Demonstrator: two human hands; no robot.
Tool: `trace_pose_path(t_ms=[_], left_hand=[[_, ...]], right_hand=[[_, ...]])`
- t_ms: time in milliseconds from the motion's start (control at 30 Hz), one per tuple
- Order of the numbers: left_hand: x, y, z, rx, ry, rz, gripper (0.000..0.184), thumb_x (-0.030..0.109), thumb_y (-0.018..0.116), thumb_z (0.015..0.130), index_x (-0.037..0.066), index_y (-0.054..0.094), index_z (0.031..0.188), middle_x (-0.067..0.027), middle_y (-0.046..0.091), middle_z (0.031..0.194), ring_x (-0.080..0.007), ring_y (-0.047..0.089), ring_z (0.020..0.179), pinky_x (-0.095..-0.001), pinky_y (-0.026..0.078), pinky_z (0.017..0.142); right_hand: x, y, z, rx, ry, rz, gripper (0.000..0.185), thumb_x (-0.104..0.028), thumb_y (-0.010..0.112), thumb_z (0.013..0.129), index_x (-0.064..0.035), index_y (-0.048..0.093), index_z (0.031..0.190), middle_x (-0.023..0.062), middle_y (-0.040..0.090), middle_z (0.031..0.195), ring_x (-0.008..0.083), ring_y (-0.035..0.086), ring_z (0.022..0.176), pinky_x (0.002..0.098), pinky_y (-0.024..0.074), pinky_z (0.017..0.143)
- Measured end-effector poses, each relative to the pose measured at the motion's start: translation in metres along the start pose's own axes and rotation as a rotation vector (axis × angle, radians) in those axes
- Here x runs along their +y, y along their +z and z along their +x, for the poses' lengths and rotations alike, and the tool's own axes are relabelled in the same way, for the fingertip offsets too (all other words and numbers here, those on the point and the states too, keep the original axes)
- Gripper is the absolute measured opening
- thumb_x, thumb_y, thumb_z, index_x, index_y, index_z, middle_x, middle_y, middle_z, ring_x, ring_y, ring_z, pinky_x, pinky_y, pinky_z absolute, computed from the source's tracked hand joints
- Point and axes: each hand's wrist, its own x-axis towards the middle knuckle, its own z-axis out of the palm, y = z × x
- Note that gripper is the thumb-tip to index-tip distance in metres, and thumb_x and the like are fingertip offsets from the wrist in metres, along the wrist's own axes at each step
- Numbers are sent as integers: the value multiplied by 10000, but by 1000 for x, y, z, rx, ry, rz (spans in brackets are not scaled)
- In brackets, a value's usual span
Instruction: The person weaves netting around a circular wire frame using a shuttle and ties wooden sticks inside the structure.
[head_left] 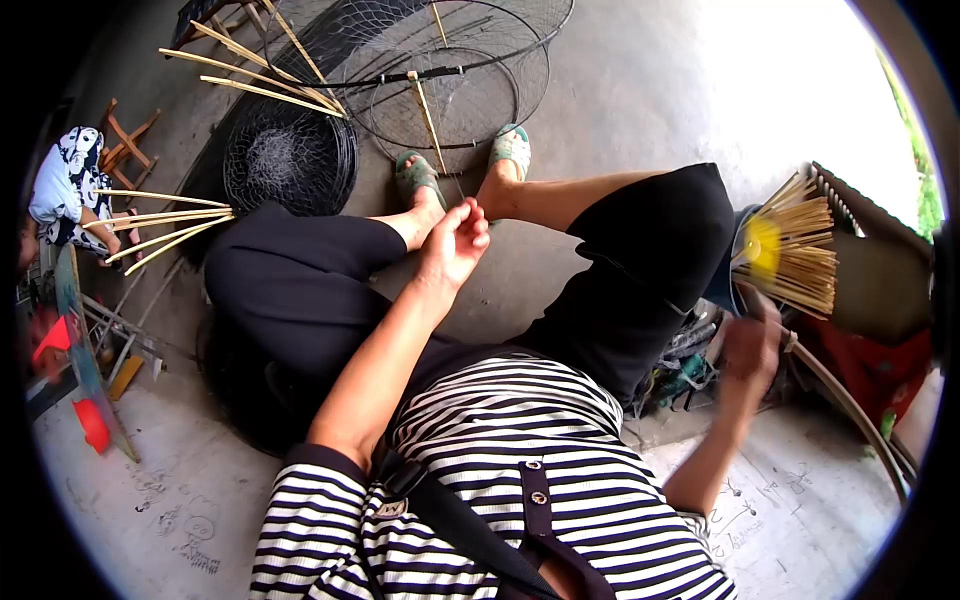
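Observation:
My left hand [455, 245] is raised over the gap between my knees, its fingers curled together around the end of something thin that points toward the netting. What it pinches is too small to name. Out to the right, my right hand [750, 340] is smeared by motion beside a bundle of thin bamboo sticks [800, 250] in a blue container [722, 285]. A blurred yellow shape [762, 248] shows over the sticks. Beyond my feet stands a round wire-framed net cage [450, 95], with a bamboo stick [428, 120] across its rings.
A coil of black netting [285, 160] lies by my left knee, with bamboo sticks [180, 215] fanning out near it. Another person [70, 190] is at the far left, near a wooden stool [128, 145]. A curved pale tube [850, 400] runs along the right.

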Motion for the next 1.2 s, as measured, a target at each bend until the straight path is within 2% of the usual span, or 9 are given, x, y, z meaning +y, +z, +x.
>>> trace_pose_path(t_ms=[100,300,400,500,600,800,1000,1100,1200], left_hand=[[3,-26,-14,195,167,606,96,149,587,866,56,606,853,-14,601,737,-99,523,575,-229,399,505],[39,-12,-23,176,1020,1742,71,110,597,793,46,625,807,-133,605,757,-323,597,721,-379,481,642],[77,-3,-26,297,1008,1988,37,58,594,794,28,589,773,-123,552,758,-316,580,705,-389,457,635],[96,-25,-3,93,804,1820,65,92,616,819,41,635,855,-84,622,775,-215,609,689,-311,469,630],[101,-32,13,-51,70,1129,129,122,602,870,11,643,919,6,629,819,-82,589,734,-228,470,641],[93,-18,18,6,234,706,129,76,585,858,8,655,941,-40,656,858,-110,605,754,-241,480,682],[73,-33,30,103,456,1184,133,85,573,836,2,661,891,-38,654,760,-110,595,673,-285,491,628],[61,-37,33,208,589,1568,148,155,617,794,17,660,824,-123,645,683,-174,601,597,-324,476,598],[53,-39,32,112,807,1322,133,136,611,800,13,660,814,-85,642,679,-151,599,602,-296,475,584]], right_hand=[[-42,113,28,-516,-495,-393,456,106,561,710,-69,572,1131,108,585,924,256,570,911,319,461,776],[4,320,70,-581,-1096,-620,366,-124,546,722,-164,606,1081,29,524,808,196,522,861,331,374,796],[18,330,95,-644,-1007,-410,263,-118,587,645,-156,682,888,12,579,804,192,541,833,335,383,803],[33,331,107,-755,-958,-225,208,-100,603,606,-117,675,800,18,608,815,212,573,785,347,430,763],[49,339,113,-797,-1166,-153,186,-81,621,538,-67,642,722,36,608,819,228,603,741,342,478,684],[58,373,48,-915,-218,432,595,-171,678,830,-68,395,1344,64,541,1155,140,493,1081,276,418,922],[47,385,31,-588,67,487,236,-152,698,797,-19,606,969,58,541,929,163,542,868,276,450,742],[40,372,29,-358,-392,-76,232,-86,692,737,-37,610,948,101,558,1019,266,555,908,325,451,793],[-30,281,9,-387,-842,176,297,37,596,680,-27,585,969,137,577,1062,343,534,1003,392,420,873]])
